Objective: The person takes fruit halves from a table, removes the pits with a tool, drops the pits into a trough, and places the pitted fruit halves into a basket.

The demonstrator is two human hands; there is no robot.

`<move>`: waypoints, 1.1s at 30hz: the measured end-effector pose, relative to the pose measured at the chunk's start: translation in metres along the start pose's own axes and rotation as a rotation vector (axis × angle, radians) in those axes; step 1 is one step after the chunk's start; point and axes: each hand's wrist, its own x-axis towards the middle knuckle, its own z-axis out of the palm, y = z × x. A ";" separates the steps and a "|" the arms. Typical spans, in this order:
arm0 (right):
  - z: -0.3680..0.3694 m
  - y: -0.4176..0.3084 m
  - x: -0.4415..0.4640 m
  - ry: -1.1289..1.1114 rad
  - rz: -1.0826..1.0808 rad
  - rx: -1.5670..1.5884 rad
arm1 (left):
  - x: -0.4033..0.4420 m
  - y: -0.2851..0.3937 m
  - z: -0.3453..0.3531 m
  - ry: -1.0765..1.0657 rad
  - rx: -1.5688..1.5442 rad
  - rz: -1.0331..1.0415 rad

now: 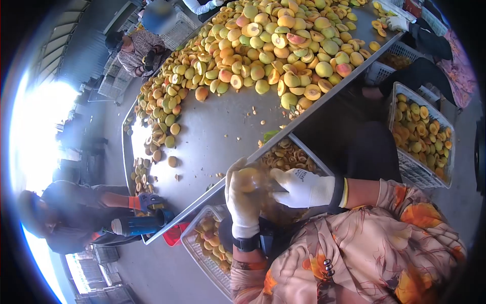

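My left hand (242, 197), in a white glove with a dark band at the wrist, is closed around a yellow peach (248, 179). Close on its right, my right hand (298, 187), also gloved in white, has its fingers curled toward the fruit. Whatever lies in those fingers is blurred, and I cannot make it out. Below and behind both hands is a crate (315, 158) of brownish peach pieces or pits, partly covered by the gloves. The metal table's edge (217, 186) runs just beyond my hands.
Whole and halved peaches (243, 50) are heaped on the metal table (212, 134). White crates of peaches stand at left (195, 242) and right (394, 119). A red container (174, 234) sits under the table corner. Co-workers are at the left (76, 213), far side (142, 50) and right (430, 40).
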 end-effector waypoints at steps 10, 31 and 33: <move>0.017 -0.052 -0.028 -0.090 0.010 0.039 | -0.056 0.029 0.012 0.357 -0.331 -0.014; -0.005 -0.049 -0.018 -0.492 -0.081 0.347 | -0.057 0.057 0.012 0.288 -0.339 -0.016; -0.010 -0.049 -0.013 -0.494 -0.163 0.283 | -0.057 0.060 0.015 0.292 -0.336 -0.037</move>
